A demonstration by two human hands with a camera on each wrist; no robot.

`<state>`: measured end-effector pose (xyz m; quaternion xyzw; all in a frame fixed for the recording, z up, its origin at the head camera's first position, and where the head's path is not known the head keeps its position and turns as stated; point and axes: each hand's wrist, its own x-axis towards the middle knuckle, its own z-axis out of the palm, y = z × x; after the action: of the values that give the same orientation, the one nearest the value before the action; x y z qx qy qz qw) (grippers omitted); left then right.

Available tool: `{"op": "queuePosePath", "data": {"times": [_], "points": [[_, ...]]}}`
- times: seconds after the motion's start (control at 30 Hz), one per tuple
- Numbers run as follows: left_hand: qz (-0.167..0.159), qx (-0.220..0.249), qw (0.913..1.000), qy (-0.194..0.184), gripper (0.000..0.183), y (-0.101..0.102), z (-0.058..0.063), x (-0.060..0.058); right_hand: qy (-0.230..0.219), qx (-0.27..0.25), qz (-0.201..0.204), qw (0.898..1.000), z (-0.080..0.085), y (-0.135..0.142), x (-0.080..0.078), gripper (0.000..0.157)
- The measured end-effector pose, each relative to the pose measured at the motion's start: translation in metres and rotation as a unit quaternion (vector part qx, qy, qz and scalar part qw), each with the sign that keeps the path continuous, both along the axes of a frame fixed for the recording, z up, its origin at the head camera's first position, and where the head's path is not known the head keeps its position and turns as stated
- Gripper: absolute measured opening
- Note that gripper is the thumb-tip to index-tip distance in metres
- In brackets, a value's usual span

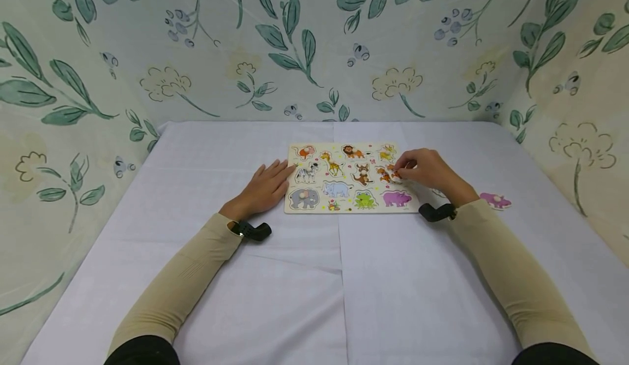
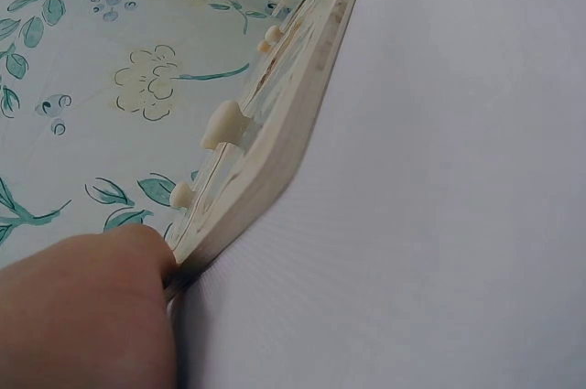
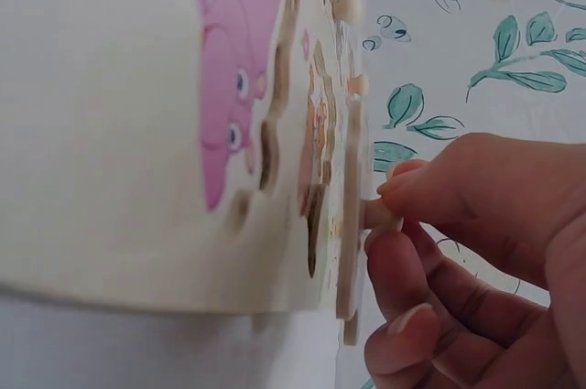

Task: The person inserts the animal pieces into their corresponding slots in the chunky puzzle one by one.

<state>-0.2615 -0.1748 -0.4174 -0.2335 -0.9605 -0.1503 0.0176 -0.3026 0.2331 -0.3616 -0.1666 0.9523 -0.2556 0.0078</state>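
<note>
Resting on a white-covered bench (image 1: 275,305), the left hand (image 1: 265,186) is seen with fingers extended and nothing gripped, its fingertips set against the left edge of an animal puzzle board (image 1: 321,210). Across the board, a zebra (image 1: 307,174), a giraffe (image 1: 332,164) and a kangaroo (image 1: 362,174) are shown. Over the board's right side, a wooden piece (image 3: 351,247) is pinched by its knob (image 3: 377,213) between the thumb and fingers of the right hand (image 1: 425,167). Farther right, past the wrist, a purple piece (image 1: 495,201) is seen lying on the cloth (image 1: 472,299).
</note>
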Motion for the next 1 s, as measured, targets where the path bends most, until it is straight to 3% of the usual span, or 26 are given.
{"op": "queuePosePath", "data": {"times": [0.2,1.0], "points": [[0.002,0.001,1.0,-0.002,0.052,0.0,-0.001,-0.001,0.004,-0.002,0.016,1.0,0.004,-0.008,-0.004,0.009],[0.008,0.011,0.9999,-0.008,0.052,0.002,-0.001,0.0,-0.021,-0.013,0.014,1.0,-0.003,-0.018,-0.007,0.009]]}}
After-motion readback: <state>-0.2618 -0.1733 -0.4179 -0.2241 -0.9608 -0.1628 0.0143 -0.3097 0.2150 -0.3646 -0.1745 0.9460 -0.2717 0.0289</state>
